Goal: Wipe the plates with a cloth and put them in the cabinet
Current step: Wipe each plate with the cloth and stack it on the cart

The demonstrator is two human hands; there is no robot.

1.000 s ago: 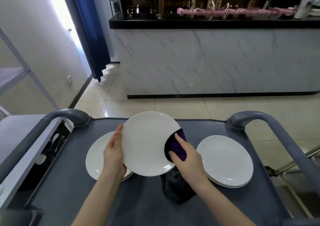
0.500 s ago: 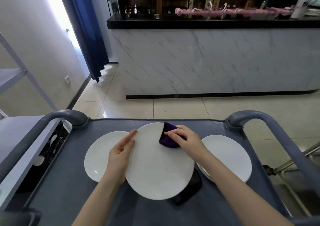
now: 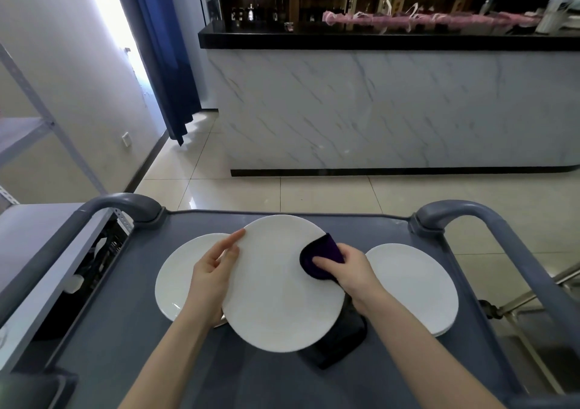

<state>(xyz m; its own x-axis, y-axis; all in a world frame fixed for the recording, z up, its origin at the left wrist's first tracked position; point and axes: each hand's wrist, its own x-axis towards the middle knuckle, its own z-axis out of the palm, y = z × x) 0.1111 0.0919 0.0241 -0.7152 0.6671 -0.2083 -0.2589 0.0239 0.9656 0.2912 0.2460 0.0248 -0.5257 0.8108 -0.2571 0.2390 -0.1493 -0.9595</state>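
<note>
A large white plate (image 3: 276,289) is held nearly flat over the grey cart top (image 3: 131,361). My left hand (image 3: 213,276) grips its left rim, index finger stretched along the edge. My right hand (image 3: 348,270) presses a dark purple cloth (image 3: 320,254) on the plate's right part, and the cloth's tail hangs below the plate at the lower right. A white plate (image 3: 179,280) lies on the cart to the left, partly under the held one. On the right sits a stack of white plates (image 3: 417,286).
The cart has raised grey handles at the far left (image 3: 119,204) and right (image 3: 489,229). A metal shelf rack (image 3: 31,144) stands to the left, with a dark crate below. A marble-fronted bar counter (image 3: 392,107) faces me across the tiled floor.
The plate went from tilted upright to nearly flat. My right hand slid the cloth from the right rim to the top and back down the right side.
</note>
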